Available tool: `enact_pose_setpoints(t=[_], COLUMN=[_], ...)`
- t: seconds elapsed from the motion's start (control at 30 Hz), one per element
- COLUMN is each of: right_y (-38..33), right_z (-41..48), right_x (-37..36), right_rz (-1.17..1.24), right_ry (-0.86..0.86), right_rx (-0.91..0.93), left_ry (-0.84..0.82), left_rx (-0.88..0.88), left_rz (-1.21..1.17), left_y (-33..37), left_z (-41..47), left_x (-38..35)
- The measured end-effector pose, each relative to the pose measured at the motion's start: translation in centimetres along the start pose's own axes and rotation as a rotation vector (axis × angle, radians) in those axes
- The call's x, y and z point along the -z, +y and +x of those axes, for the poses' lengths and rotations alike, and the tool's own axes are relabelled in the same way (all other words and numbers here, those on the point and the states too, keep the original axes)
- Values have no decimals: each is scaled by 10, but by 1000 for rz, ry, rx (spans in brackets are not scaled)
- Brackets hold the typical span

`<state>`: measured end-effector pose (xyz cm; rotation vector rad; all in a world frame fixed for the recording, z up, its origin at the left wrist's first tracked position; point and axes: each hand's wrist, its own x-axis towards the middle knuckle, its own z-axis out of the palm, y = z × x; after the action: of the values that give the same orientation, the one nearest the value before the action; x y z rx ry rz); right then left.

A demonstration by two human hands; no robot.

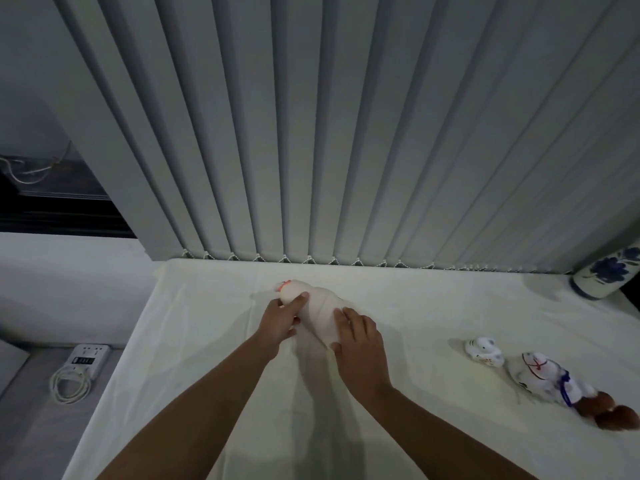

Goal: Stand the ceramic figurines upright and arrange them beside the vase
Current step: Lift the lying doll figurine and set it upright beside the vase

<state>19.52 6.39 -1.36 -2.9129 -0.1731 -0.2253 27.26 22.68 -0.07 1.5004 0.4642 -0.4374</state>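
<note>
A large white ceramic figurine (320, 311) with a small red mark at its far end lies on its side on the white-clothed table (433, 299). My left hand (282, 318) grips its upper part and my right hand (358, 336) wraps its lower end. At the right, a small white figurine (483, 351) lies tipped over. Beside it lies a larger white figurine (550, 377) with blue and red lines and brown feet. The white vase (604, 271) with blue flowers stands at the far right, partly cut off by the frame's edge.
Grey vertical blinds (346, 133) hang right behind the table's far edge. Off the table's left side, lower down, sits a white power strip (88, 358) with a coiled cable (71, 384). A dark window opening (52, 199) is at the far left.
</note>
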Motion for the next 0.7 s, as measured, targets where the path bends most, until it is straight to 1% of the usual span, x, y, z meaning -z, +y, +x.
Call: enact_pose_setpoints(t=[0.2, 0.33, 0.4, 0.5, 0.6, 0.67, 0.7], right_y=[7, 10, 13, 19, 29, 33, 33], right_z=[-21, -25, -27, -26, -19, -11, -7], right_x=[3, 9, 16, 29, 37, 46, 54], right_rz=[-64, -34, 53, 250, 362, 469, 535], right_ry=[-11, -39, -20, 1, 15, 10, -24], right_rx=[35, 34, 27, 16, -13, -87, -148], left_ry=[51, 47, 27, -8, -77, -131, -157], left_rx=[-50, -97, -133, -189, -198, -207, -210], left_rz=[25, 43, 73, 130, 171, 203, 213], left_y=[6, 6, 8, 13, 17, 20, 21], left_z=[-14, -24, -29, -37, -44, -50, -53], left_x=[-16, -16, -18, -18, -17, -17, -17])
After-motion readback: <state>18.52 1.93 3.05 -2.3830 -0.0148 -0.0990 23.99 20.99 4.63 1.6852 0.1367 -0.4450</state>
